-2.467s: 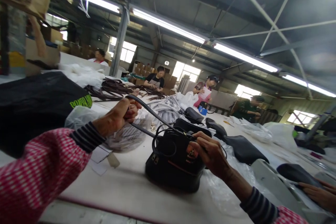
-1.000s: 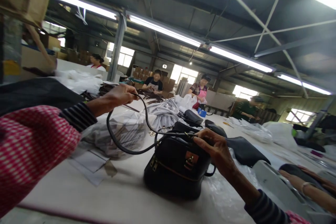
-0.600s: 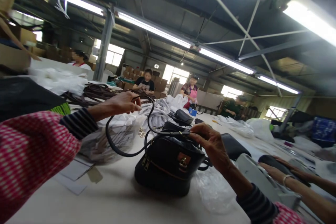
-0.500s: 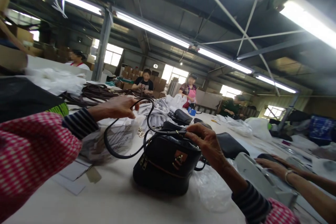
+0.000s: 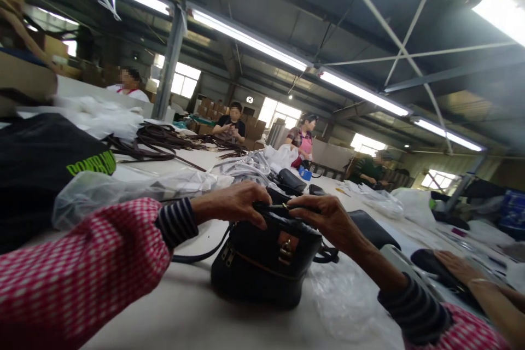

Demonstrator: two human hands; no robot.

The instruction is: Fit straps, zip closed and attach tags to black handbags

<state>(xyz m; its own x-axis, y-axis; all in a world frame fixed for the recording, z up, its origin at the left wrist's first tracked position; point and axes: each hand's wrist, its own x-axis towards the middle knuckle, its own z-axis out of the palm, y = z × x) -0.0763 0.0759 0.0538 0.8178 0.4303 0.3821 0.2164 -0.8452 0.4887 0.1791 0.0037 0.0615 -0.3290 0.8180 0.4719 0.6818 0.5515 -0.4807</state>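
Note:
A small black handbag (image 5: 258, 268) stands upright on the white table, with a brown patch and gold clasp (image 5: 286, 246) on its front and a zip at the left. Over its top, my left hand (image 5: 238, 202) pinches the thin black strap (image 5: 200, 257), whose loop hangs down at the bag's left side. Facing it, my right hand (image 5: 322, 210) is closed on the strap by a small gold-coloured fitting (image 5: 285, 206). The fingertips of both hands are close together there. How the strap passes through the fitting is too small to make out.
Crumpled clear plastic (image 5: 342, 298) lies right of the bag, and more plastic film (image 5: 135, 191) at the left beside a black bag with green lettering (image 5: 36, 169). Brown straps (image 5: 151, 142) are heaped behind. A co-worker's hand (image 5: 455, 265) rests on a black piece at the right.
My left hand has moved right and down from the raised strap loop to the fitting beside my right hand. The loop has dropped to the table. The co-worker's hands have shifted slightly.

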